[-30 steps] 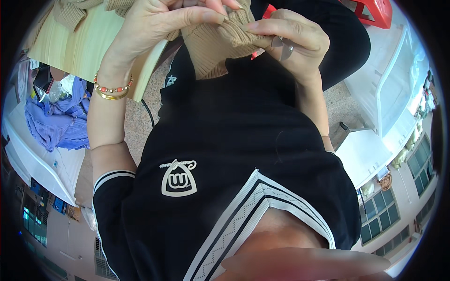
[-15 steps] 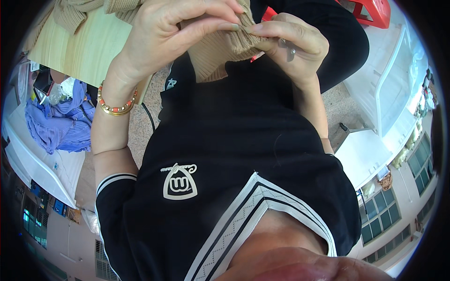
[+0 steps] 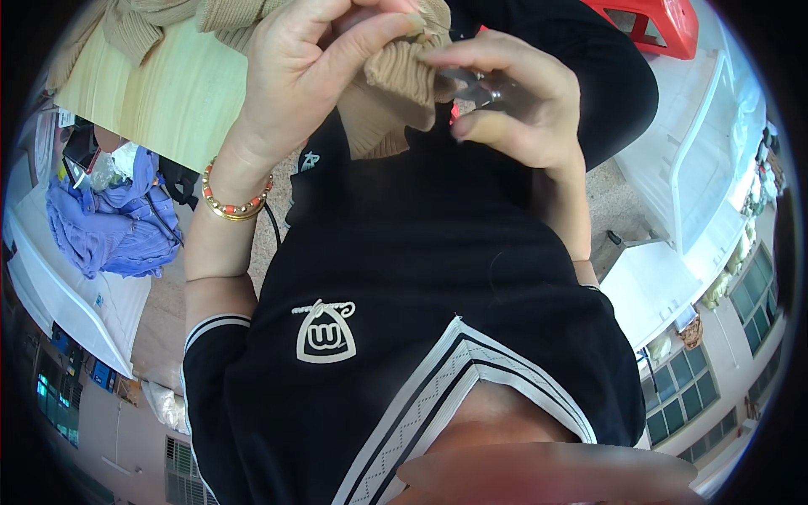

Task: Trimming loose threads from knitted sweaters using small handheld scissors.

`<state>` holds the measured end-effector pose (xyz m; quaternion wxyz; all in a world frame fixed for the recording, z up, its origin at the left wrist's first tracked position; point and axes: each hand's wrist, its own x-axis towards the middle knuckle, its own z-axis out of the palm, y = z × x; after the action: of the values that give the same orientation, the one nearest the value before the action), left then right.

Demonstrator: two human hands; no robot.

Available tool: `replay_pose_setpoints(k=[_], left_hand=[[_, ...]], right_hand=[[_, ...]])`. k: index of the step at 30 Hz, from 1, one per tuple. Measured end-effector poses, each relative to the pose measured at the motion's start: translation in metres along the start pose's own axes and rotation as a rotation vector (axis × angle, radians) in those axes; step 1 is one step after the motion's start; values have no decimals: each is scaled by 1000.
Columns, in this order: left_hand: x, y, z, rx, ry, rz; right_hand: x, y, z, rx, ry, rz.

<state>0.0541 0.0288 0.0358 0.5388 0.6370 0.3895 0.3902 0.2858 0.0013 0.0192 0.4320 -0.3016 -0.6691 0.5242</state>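
1. Bright, soft light surrounds me, and hard shadows are few.
2. Pale glare washes over the white bin on the right.
3. The black shirt swallows detail.
4. The metal tool in the right hand looks blurred.
5. Windows on the right bend with the lens.
6. A smeared patch covers the near edge.

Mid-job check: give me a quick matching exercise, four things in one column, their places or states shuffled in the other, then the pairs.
Things:
1. Left hand
2. Right hand
3. Purple cloth
4. Red plastic item

Places or states:
A. At the picture's upper right
B. Holding a small metal tool
C. At the picture's left side
D. Pinching tan ribbed knit

Pairs: 1-D, 2-B, 3-C, 4-A
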Motion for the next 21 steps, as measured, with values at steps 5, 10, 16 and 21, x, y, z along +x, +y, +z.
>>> replay_pose_setpoints(k=[5,10,16,21], left_hand=[[-4,-10,-1,-155,64,-12],[-7,-19,-2,-180,67,-40],[-8,-41,-6,-218,88,12],[-6,-41,-4,-182,50,68]], right_hand=[[-2,-6,-9,-157,22,165],[-4,-4,-18,-635,-92,30],[18,-32,0,-617,48,60],[19,-35,3,-734,73,20]])
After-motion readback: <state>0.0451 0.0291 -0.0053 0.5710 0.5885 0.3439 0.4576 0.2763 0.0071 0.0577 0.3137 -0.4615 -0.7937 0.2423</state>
